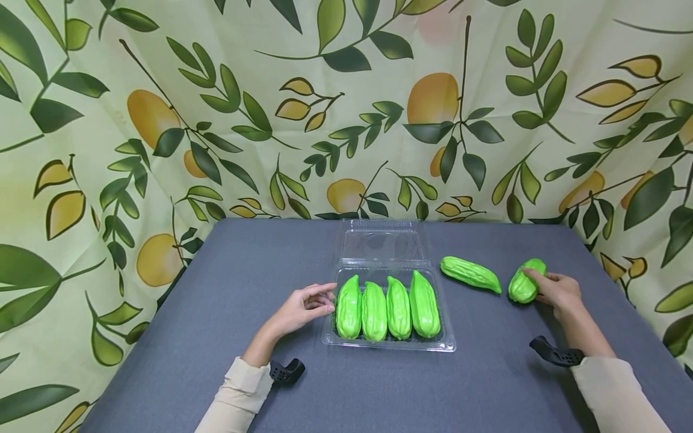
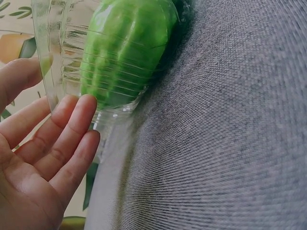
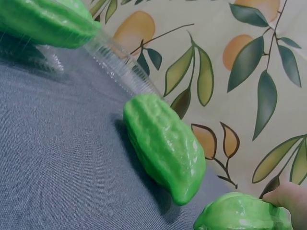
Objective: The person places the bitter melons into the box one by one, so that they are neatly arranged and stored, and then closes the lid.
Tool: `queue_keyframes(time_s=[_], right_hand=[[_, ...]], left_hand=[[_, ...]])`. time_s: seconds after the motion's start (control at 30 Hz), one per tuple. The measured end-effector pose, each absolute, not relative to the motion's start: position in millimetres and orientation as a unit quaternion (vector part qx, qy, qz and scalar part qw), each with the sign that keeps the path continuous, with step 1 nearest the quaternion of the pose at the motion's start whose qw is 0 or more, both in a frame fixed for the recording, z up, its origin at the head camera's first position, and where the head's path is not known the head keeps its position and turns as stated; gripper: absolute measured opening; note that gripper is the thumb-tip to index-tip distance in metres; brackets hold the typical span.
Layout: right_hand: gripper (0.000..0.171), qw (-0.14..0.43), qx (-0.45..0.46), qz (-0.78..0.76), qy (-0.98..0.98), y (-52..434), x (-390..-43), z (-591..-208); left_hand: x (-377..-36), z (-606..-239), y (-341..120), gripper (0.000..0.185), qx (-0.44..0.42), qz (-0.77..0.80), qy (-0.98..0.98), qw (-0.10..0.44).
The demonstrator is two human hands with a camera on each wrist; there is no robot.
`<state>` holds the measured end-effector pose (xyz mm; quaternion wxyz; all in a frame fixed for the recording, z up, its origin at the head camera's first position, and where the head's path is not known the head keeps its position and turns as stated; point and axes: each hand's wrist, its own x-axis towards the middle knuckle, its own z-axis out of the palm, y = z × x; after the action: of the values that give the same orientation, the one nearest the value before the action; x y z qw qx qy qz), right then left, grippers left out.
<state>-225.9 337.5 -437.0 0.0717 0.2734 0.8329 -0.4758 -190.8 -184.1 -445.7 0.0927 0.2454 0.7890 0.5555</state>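
A clear plastic clamshell tray [image 1: 390,346] sits mid-table with its lid [image 1: 381,243] folded back. Several bright green bumpy gourds [image 1: 387,307] lie side by side in it. My left hand [image 1: 308,304] rests at the tray's left wall, its relaxed fingertips [image 2: 79,112] touching the clear plastic [image 2: 62,57] beside the leftmost gourd [image 2: 124,48]. Right of the tray a loose gourd [image 1: 470,274] [image 3: 165,143] lies on the cloth. Further right, my right hand [image 1: 557,291] grips another gourd [image 1: 522,288] [image 3: 240,213] that rests on the table.
A grey cloth [image 1: 216,288] covers the table. A backdrop printed with leaves and yellow fruit [image 1: 346,108] closes the back and both sides. Black camera mounts [image 1: 287,371] sit at both wrists.
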Motion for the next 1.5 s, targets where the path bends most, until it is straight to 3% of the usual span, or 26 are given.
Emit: queue_keyframes(time_s=[0.17,0.4,1.1,1.5], right_hand=[[0.105,0.066,0.268,-0.478,0.834,347,-233,-451],[0.095,0.083,0.249,-0.488,0.833,326,-216,-421],[0.090,0.051,0.154,-0.524,0.836,306,-210,-408],[0.092,0.084,0.127,-0.528,0.836,294,-206,-400]], left_hand=[[-190,-446,-184,0.049,0.245,0.554,0.790,0.093],[-190,-445,-184,0.049,0.245,0.552,0.791,0.096],[-190,-445,-184,0.048,0.242,0.553,0.791,0.095],[-190,-444,-184,0.049,0.241,0.557,0.788,0.096]])
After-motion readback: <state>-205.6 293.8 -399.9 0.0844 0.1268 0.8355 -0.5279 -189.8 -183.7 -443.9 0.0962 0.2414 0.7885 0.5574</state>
